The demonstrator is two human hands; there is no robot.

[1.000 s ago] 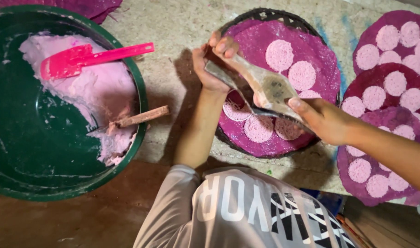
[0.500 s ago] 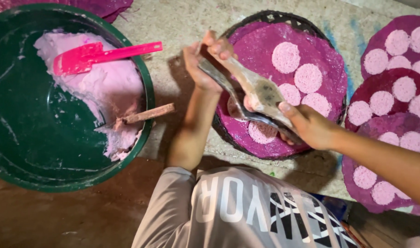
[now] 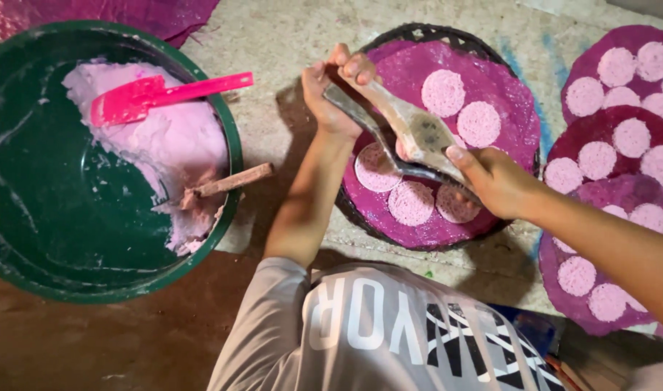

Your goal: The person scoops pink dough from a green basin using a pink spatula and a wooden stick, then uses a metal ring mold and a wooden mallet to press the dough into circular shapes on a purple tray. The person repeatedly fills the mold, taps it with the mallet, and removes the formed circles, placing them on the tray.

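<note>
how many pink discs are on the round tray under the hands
5 show on the tray: two at upper right and three along the lower edge. The hands and tool may hide more.

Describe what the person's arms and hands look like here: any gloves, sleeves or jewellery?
Both hands are bare: no gloves, rings or watch show on the left hand or the right hand. Both forearms are uncovered too. The left arm comes out of the short sleeve of a light grey shirt with large white and dark lettering across it. The right arm's upper part runs out of view, so no sleeve shows there.
</note>
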